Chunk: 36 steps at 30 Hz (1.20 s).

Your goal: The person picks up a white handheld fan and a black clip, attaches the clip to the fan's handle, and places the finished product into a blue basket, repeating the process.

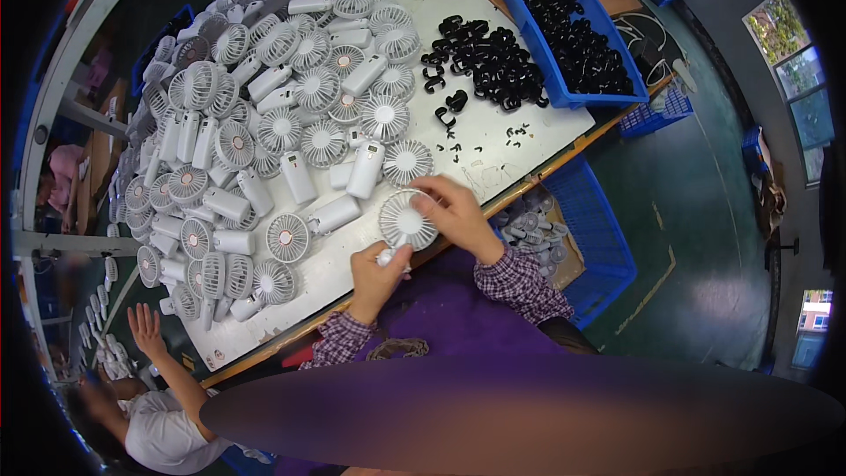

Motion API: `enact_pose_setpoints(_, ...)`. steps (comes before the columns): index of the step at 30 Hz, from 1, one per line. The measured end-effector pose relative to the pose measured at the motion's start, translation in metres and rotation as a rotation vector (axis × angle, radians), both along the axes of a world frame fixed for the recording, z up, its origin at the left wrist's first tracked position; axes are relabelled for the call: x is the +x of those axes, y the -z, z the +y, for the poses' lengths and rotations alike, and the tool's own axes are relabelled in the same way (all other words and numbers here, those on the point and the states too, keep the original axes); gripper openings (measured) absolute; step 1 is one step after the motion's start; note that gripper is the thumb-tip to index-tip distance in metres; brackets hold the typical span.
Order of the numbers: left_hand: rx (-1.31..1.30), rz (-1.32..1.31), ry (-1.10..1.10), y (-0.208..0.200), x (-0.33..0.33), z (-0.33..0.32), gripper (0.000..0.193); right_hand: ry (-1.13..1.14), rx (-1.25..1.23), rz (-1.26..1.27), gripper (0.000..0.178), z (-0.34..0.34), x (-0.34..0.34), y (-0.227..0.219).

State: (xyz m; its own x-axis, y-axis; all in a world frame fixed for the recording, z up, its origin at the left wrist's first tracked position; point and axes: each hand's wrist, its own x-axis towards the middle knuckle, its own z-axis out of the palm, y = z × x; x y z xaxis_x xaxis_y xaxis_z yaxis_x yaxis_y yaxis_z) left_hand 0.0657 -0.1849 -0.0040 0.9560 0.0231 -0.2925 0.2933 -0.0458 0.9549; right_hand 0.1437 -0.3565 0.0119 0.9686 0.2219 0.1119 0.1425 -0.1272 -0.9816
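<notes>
Close to the table's near edge I hold a small white handheld fan [405,222], its round grille facing up. My left hand [375,280] is closed round the handle end, thumb on top; the handle is mostly hidden by the fingers. On the right side of the grille, my right hand [454,214] grips the rim with its fingers curled. Just beyond lies another white fan [407,161]. A large heap of similar fans [280,128] covers the left and far part of the white table [551,128], some with handles folded, a few with a copper-coloured centre.
Small black curved plastic pieces [507,70] lie loose on the table's right part. A blue tray [577,100] full of them stands at the far right corner. Below the edge, a blue basket [612,238] holds more fans. At lower left, another person [167,432] raises a hand.
</notes>
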Motion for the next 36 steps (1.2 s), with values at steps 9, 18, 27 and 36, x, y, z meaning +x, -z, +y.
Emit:
enact_pose_setpoints(9, -0.282, -0.069, 0.086, -0.021, 0.022, 0.039, 0.027, 0.312, -1.003, -0.25, 0.017, -0.011, 0.135, 0.055)
enact_pose_setpoints(18, -0.27, -0.232, 0.041, -0.017, 0.047, 0.035, 0.032, -0.109, 0.645, 0.431, 0.007, -0.02, 0.041, -0.008)
enact_pose_setpoints(27, 0.071, -0.506, 0.008, -0.018, 0.052, 0.005, 0.034, -0.114, 0.76, 0.461, 0.006, 0.024, -0.03, 0.002)
enact_pose_setpoints(36, -0.057, -0.301, -0.016, -0.012, 0.043, 0.003, 0.026, -0.116, 0.666, 0.335, 0.029, -0.007, -0.022, 0.016)
